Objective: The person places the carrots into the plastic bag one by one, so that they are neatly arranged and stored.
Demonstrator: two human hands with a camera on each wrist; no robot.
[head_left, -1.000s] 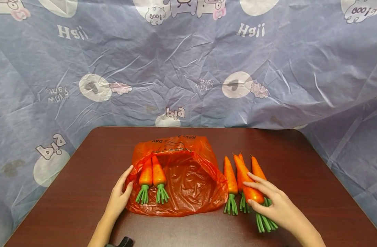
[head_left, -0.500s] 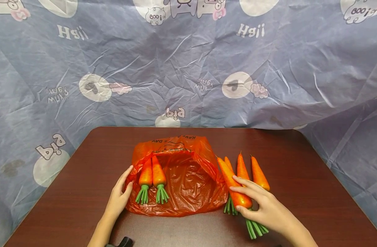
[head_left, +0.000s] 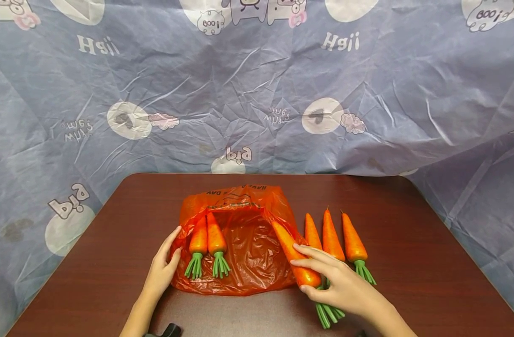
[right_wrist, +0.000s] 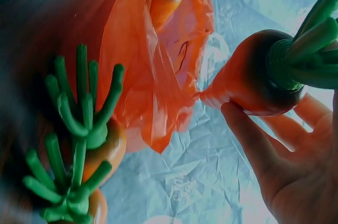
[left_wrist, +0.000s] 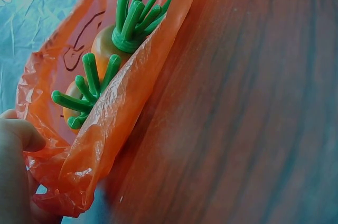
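Note:
An orange plastic bag [head_left: 253,255] lies on the table with its mouth toward me. Inside its left part rest two carrots, a left one [head_left: 198,239] and a right one [head_left: 216,236], green stems outward. My left hand [head_left: 163,264] pinches the bag's left edge, thumb on the inner side in the left wrist view. In my right hand [head_left: 341,283], thumb and fingers hold another carrot [head_left: 297,257] by its thick end. Its tip points away from me at the right side of the bag's mouth; the right wrist view shows its stems [right_wrist: 317,55] close up.
To the right of the bag, three carrots lie side by side: one [head_left: 312,229] partly hidden behind the right hand, a middle one [head_left: 333,241] and an outer one [head_left: 355,241]. A patterned cloth [head_left: 257,93] hangs behind the brown table [head_left: 425,262].
My right hand has carried its carrot leftward from over the other carrots to the bag's right side, uncovering the outer carrot. The left hand and bag stay nearly in place.

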